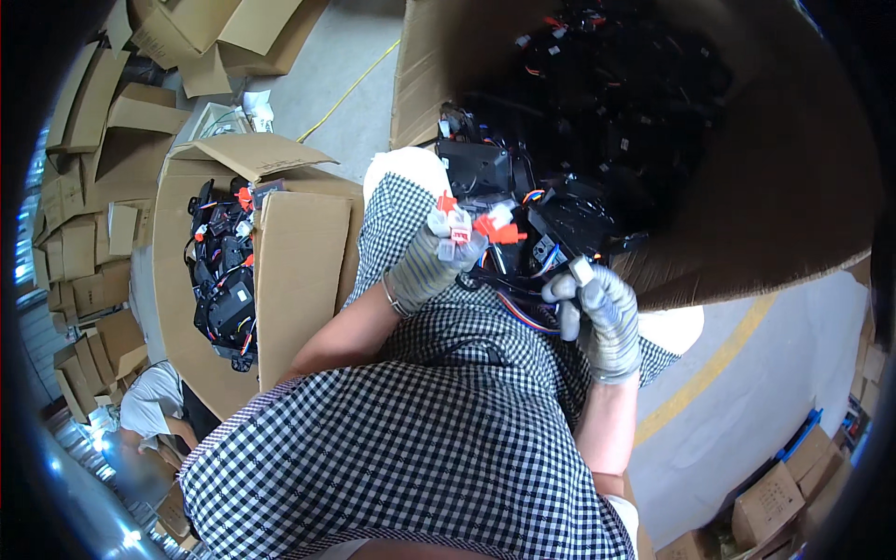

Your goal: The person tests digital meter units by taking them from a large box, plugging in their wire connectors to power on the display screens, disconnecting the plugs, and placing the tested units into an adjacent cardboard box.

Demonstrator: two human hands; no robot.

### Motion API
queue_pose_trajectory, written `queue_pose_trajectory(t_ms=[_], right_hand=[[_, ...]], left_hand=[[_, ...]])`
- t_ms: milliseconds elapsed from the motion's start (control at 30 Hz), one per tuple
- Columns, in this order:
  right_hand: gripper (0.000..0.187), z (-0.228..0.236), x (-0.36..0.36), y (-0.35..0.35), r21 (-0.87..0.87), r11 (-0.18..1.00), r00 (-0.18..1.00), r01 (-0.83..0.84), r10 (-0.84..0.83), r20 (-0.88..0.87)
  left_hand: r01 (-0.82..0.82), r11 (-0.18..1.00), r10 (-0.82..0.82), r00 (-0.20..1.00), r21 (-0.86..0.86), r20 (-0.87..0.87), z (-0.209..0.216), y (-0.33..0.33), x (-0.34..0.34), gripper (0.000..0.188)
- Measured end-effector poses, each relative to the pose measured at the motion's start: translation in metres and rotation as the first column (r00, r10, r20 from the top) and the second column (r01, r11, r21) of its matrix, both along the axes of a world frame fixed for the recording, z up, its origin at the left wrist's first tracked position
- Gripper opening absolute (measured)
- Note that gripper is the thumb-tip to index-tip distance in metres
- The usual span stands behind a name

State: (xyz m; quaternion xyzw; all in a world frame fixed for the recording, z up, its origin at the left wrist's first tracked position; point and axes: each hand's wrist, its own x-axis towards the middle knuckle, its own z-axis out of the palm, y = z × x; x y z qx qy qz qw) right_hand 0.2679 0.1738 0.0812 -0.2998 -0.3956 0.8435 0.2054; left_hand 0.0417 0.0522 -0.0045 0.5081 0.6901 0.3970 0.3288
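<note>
My left hand [427, 268], in a grey striped glove, is closed around a wire connector [460, 231] in red and clear-white plastic. Another red plug [504, 229] sticks out beside its fingertips. My right hand [607, 322], gloved the same way, pinches a small white plug [581, 271] between thumb and fingers. Red, blue and white wires [525, 315] run between the two hands, over my lap. Just beyond them lie black plastic housings [478, 166] with cables, at the mouth of a large cardboard box [420, 79].
More black wired parts [224, 280] fill a second open carton [303, 280] on my left. Piled empty-looking cartons [103, 177] stand further left, near a bending person [154, 401]. A yellow line [709, 369] marks the floor at right, with cartons [775, 495] beyond.
</note>
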Motion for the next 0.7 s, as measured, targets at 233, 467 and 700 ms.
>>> queue_pose_trajectory(t_ms=[233,467,700], right_hand=[[0.035,-0.012,-0.028,-0.010,-0.127,0.990,0.988,-0.067,0.083,0.130],[0.033,-0.037,-0.018,-0.027,-0.679,0.734,0.989,0.010,-0.108,-0.102],[0.034,-0.054,-0.010,-0.054,-0.760,0.649,0.938,0.025,-0.279,-0.207]], left_hand=[[0.127,0.987,-0.100,0.966,0.099,-0.240,0.024,-0.007,0.025,0.019],[-0.094,0.994,0.110,0.895,-0.058,0.432,-0.004,-0.016,0.031,0.022],[-0.001,0.983,0.068,0.930,-0.183,0.361,0.005,-0.006,0.031,0.026]])
